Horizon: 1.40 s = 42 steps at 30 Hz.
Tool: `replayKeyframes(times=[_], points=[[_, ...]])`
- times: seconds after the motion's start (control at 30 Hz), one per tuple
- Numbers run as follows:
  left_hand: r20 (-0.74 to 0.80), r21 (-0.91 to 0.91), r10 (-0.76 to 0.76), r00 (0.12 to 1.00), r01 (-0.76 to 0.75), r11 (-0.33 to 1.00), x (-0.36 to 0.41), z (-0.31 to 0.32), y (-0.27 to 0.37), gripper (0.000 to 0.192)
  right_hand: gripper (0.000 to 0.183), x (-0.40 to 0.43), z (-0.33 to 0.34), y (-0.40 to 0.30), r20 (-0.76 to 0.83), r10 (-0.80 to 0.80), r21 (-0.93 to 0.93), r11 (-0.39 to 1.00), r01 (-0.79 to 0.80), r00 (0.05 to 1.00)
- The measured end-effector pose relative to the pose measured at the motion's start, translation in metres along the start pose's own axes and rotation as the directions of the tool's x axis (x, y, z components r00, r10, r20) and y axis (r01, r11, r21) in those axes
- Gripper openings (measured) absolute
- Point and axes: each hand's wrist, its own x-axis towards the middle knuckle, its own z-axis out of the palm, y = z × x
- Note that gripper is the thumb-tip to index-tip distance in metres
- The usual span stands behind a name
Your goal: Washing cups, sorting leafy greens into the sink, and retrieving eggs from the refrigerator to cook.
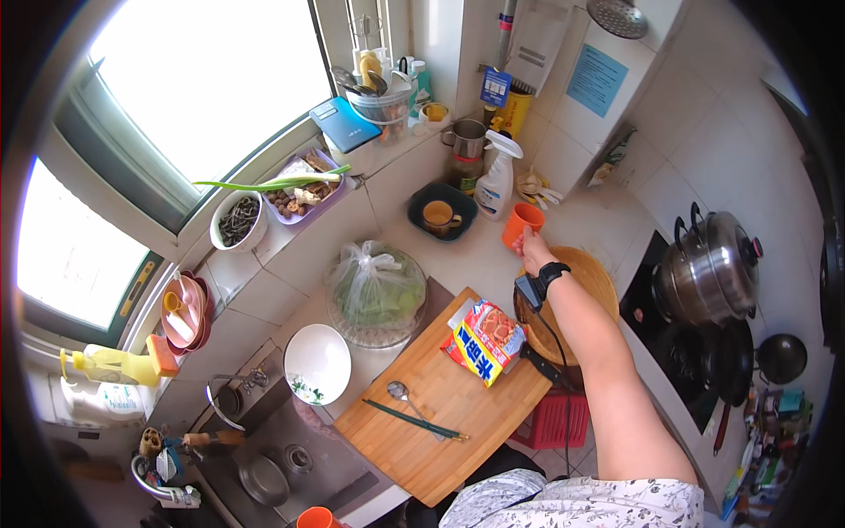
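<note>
At the back of the counter, my right hand grips an orange plastic mug on its near side. The mug stands upright or nearly so; whether it rests on the counter I cannot tell. My left hand is out of view. A second orange cup is cut off by the bottom edge. Before me lies a wooden cutting board. On it are an instant noodle packet, a black-handled knife partly under the packet, a metal spoon and dark green chopsticks.
A round woven basket sits beneath my forearm. Left of the board are a white bowl and bagged greens on a glass plate. A spray bottle stands behind the mug. A steamer pot is on the stove; the sink is lower left.
</note>
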Motion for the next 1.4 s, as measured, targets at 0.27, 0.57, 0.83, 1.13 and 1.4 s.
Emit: replayKeyframes(times=[0.27,0.57,0.83,1.13,1.4], points=[[-0.03,-0.004,0.02,0.999,-0.02,1.0,-0.014,0.047,-0.055,0.061,0.026,0.074,-0.018,0.015,-0.002,-0.02,0.175,0.984,0.02,1.0],[0.001,0.063,0.036,0.999,-0.036,0.997,-0.006,0.047,-0.069,0.055,0.018,-0.186,0.022,0.027,0.629,-0.372,-0.346,0.653,0.674,0.683],[0.186,0.539,-0.118,0.975,-0.001,0.842,0.006,0.079,-0.089,0.057,0.049,-0.399,0.095,0.096,0.939,0.081,0.209,0.639,0.741,-0.334],[0.173,0.604,-0.335,0.926,0.169,0.779,0.02,0.094,-0.095,0.082,0.019,-0.37,0.072,0.073,0.9,0.246,0.147,0.605,0.782,-0.36],[0.005,0.81,0.281,0.96,-0.168,0.561,0.073,0.019,-0.043,0.044,0.017,-0.28,0.003,-0.016,0.965,-0.133,-0.176,0.302,0.937,0.224]])
